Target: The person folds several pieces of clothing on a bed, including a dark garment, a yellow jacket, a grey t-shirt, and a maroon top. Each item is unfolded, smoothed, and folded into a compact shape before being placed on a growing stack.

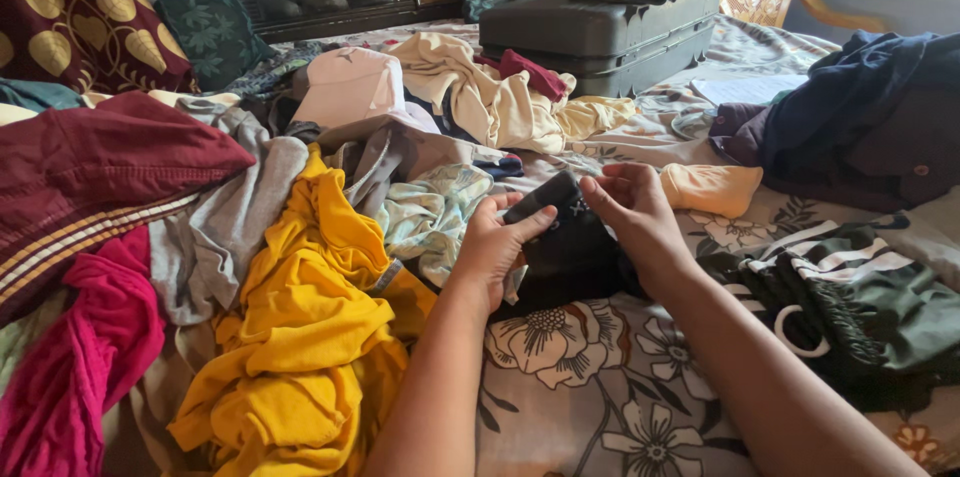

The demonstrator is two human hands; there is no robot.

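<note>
Left hand (pixel 490 247) and right hand (pixel 630 207), fingers gripping a black garment (pixel 565 252), grey suitcase (pixel 600 32) behind, yellow shirt (pixel 300 337) left

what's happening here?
A person sits at a bed strewn with clothes. Both hands, left hand and right hand, hold a small black garment over the floral bedsheet; it looks partly rolled or folded. A yellow garment lies heaped to the left, a striped dark green one to the right. A grey suitcase sits shut near the headboard with a dark cloth on top.
</note>
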